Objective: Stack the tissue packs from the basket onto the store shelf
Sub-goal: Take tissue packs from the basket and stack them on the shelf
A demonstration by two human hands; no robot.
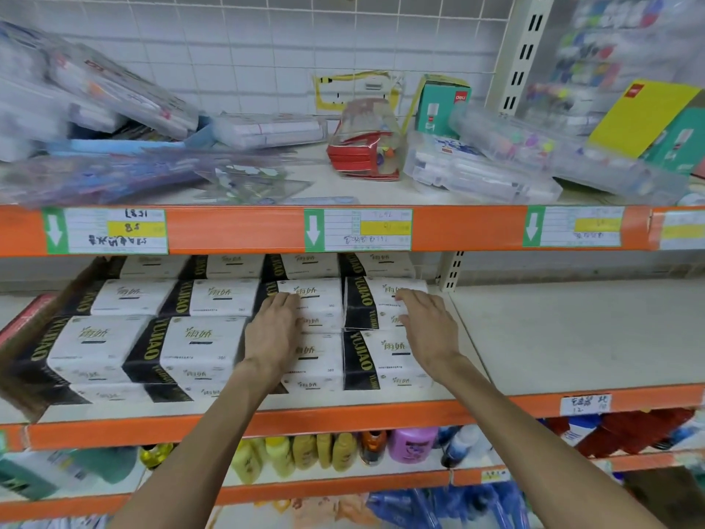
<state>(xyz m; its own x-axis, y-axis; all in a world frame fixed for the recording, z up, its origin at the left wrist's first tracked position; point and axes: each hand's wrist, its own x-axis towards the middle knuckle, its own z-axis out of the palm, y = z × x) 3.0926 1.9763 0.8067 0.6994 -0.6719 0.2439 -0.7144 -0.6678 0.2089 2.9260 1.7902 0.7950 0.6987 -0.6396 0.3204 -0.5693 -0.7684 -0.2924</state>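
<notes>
Tissue packs [213, 337] filled the middle shelf [553, 337] at centre frame as we worked; our left hand [272, 330] and right hand [427, 322] lay flat, fingers spread, on the right-hand stacks.

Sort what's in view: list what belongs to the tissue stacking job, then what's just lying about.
Job:
- tissue packs stacked on the middle shelf
- left hand and right hand, both flat on the packs

Lying about:
- clear stationery boxes and teal box on the upper shelf
- yellow bottles and purple bottle below
</notes>
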